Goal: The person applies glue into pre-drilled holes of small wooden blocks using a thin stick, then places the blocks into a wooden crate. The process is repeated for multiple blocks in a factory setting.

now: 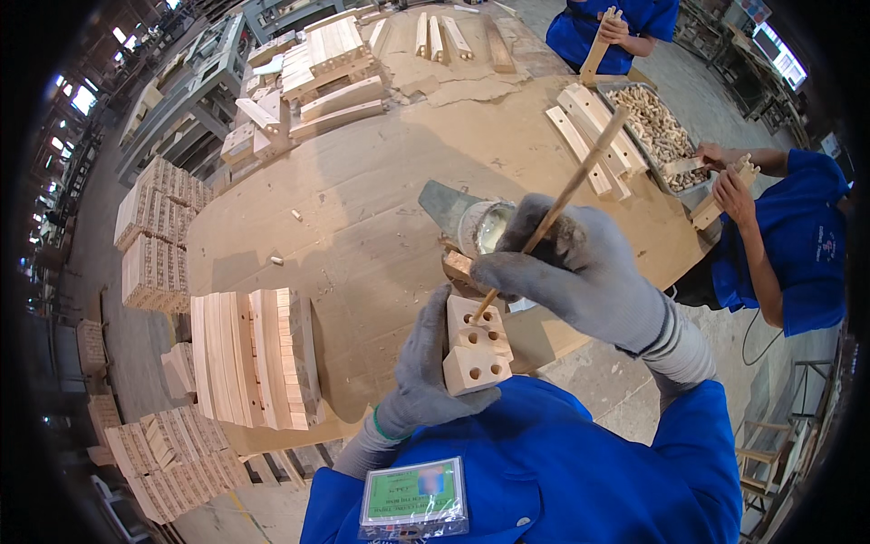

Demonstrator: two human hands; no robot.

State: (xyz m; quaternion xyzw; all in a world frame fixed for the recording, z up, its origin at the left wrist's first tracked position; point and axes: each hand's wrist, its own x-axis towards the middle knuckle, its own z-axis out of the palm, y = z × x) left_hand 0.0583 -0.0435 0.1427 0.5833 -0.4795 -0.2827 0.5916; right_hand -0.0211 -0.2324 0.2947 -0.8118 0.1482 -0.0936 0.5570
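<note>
My left hand [426, 372], in a grey glove, is closed round a few drilled wooden pieces [477, 363], their holed ends turned up. Between the gloved fingers of my right hand [589, 272] is a thin wooden stick [580, 177], slanting down to the left. The stick's lower tip is at one of the holes in the upper piece; how deep it goes I cannot tell. Just beyond the pieces stands a small container of whitish paste [491, 227], partly covered by my right hand. A dark flat piece [446, 207] sticks out to its left.
Wooden parts are stacked at the table's left edge [254, 358], with more piles [163, 227] beyond it. Far back lie wooden bars [335, 50]. On the right, a tray of dowels [652, 118] stands by two co-workers in blue, each holding wooden parts. Two loose dowels [276, 260] lie mid-table.
</note>
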